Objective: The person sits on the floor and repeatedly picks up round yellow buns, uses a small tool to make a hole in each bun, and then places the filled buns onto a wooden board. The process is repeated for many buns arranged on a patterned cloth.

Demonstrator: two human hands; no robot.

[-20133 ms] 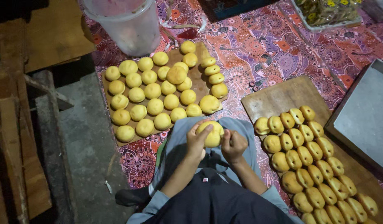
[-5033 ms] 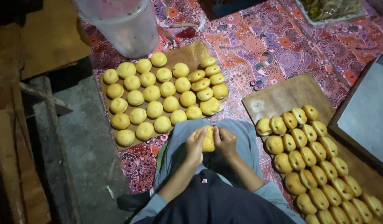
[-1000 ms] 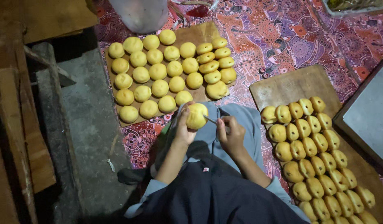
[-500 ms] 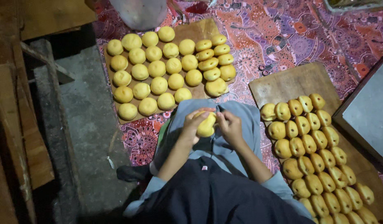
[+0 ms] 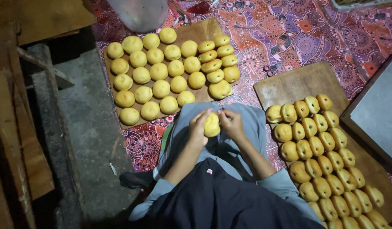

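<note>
Both hands pinch one yellow dough ball (image 5: 212, 124) over the lap: left hand (image 5: 199, 126) cups its side, right hand (image 5: 232, 123) presses fingertips against it. Beyond the ball, a wooden board (image 5: 200, 32) carries round pieces; right of it, a second board (image 5: 297, 82) holds rows.

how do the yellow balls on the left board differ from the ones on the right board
The pieces on the left board are mostly round, pale yellow and loosely spaced. The pieces on the right board look darker golden, more oval, and sit packed in tight slanted rows. Both batches lie on wooden boards over the patterned cloth.
</note>
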